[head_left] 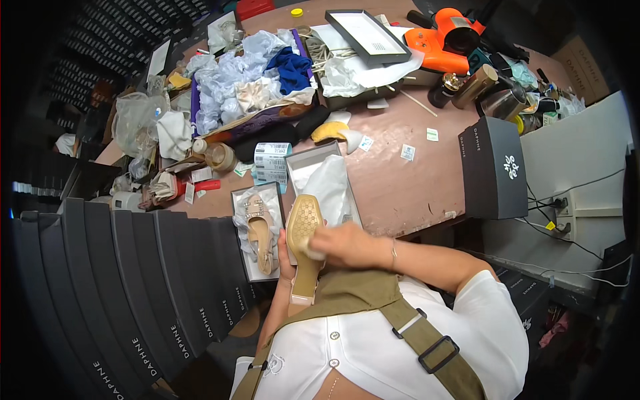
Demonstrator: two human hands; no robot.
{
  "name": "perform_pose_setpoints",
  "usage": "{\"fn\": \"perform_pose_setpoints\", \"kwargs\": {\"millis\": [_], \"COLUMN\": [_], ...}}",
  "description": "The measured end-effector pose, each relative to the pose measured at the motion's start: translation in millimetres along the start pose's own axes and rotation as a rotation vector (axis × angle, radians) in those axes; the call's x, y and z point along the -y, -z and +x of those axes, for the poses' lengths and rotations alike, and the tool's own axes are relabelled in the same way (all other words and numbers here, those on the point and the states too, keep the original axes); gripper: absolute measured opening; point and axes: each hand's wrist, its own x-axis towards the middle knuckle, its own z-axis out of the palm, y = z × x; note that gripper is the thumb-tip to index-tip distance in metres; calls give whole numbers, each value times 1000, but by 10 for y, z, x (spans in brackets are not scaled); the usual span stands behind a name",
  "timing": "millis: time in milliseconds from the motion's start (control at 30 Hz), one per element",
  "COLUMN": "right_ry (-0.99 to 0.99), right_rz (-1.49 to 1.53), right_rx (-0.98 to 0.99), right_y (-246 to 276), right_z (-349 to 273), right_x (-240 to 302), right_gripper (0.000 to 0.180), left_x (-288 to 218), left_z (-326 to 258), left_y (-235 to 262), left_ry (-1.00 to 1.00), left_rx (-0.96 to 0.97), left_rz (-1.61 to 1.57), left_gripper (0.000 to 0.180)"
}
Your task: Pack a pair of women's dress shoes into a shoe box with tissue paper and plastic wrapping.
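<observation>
Head view: the left hand (pixel 287 261) grips one shoe (pixel 303 219), sole up, before the apron (pixel 353 292); the right hand (pixel 350 245), blurred, clasps a pale wad (pixel 309 247) against that sole. Leftward, a second shoe (pixel 259 233) lies in one open box (pixel 257 278). Beyond, the pinkish table (pixel 383 190) bears one purple bin (pixel 195 107) and one orange machine (pixel 437 55); several dark boxes (pixel 133 267) stand at left.

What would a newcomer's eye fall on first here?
Probably the bright orange device at upper right. Next, the tan shoe near the centre, sole showing, held in the left hand, with the right hand blurred over it. Dark boxes crowd the lower left.
</observation>
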Motion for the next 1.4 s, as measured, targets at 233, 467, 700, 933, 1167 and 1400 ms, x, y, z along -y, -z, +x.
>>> {"fn": "perform_pose_setpoints", "kwargs": {"millis": [233,467,700,933,1167,1400], "right_ry": [-521,-195,-266,-538,-571,-186], "right_rz": [-187,-423,-47,64,-419,-193], "right_rx": [-304,300,807,1028,182,-498], "right_y": [349,146,-419,-632,-890,-270], "right_z": [273,314,-262,-141,218,855], "right_x": [-1414,-1246,-513,-728,-1845,-1813], "right_gripper": [45,74,24,71,26,12], "left_x": [-122,-606,-670,-527,-382,-330], "left_z": [-62,-179,1,146,261,431], "left_y": [-88,-12,109,-44,-140,-109], "left_ry": [-129,-315,-453,-380,-266,-314], "left_rx": [195,-27,-239,-208,-171,-170], "left_rz": [79,123,397,412,547,688], "left_gripper": [79,74,47,53,58,60]}}
